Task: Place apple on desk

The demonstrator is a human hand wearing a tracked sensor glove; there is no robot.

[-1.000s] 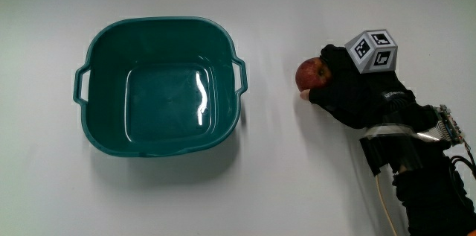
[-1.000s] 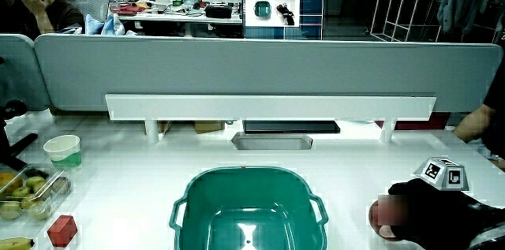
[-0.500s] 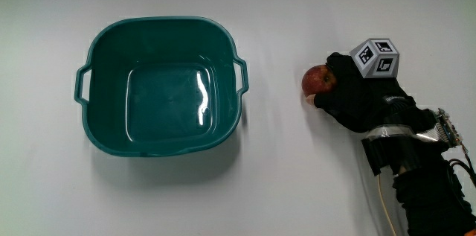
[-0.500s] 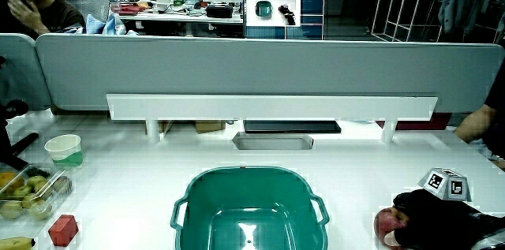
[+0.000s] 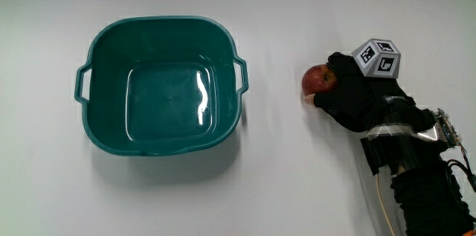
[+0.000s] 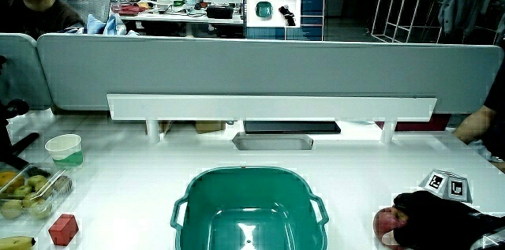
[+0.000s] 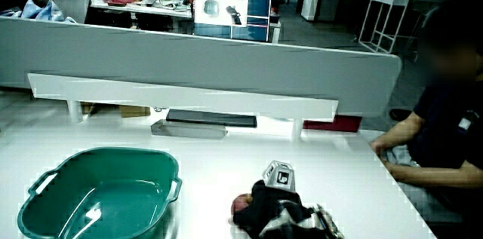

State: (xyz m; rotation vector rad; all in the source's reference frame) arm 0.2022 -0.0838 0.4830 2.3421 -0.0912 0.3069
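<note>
Beside glossy teal plastic basin (image 5: 160,87), round red apple (image 5: 317,80), gloved hand (image 5: 355,98) cupping it

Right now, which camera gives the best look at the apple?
The main view: the apple shows clearly on the white table, partly under the hand. In both side views only a small reddish part peeks past the glove.

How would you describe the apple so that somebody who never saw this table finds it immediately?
Find the large teal basin on the white table. Beside it, on the bare tabletop, is the black-gloved hand with a patterned cube on its back. The apple is the small red, round fruit held in its fingers, outside the basin.
</note>
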